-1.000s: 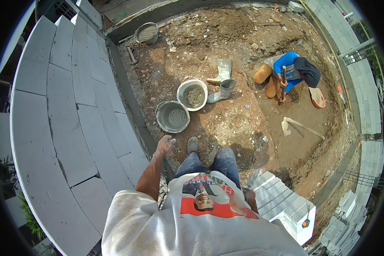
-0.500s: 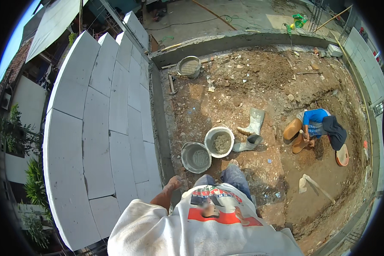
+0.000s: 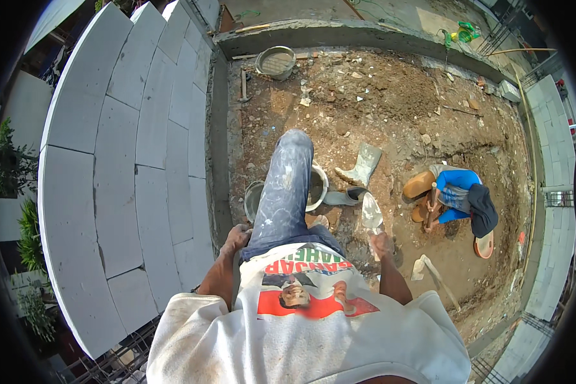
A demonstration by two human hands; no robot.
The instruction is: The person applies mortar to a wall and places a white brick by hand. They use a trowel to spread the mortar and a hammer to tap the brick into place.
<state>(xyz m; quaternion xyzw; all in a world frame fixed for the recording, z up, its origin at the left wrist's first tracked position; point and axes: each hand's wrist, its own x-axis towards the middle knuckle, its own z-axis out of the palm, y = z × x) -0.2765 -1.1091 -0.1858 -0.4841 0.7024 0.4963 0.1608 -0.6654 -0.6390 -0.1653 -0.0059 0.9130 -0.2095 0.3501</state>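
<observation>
Bare brown earth strewn with rubble fills the walled plot, edged on the left by a wall of pale grey blocks [image 3: 118,173]. Up here the person's right hand [image 3: 382,244] is clamped round the handle of a trowel [image 3: 371,216], blade pointing away over the dirt. His left hand [image 3: 237,237] rests on the thigh of a raised, mortar-spattered trouser leg (fingers loosely curled, gripping nothing). Two buckets [image 3: 316,185] sit on the ground beneath that leg, with grey rubber boots [image 3: 362,168] just beside them. Further right, another person in blue [image 3: 457,192] crouches.
</observation>
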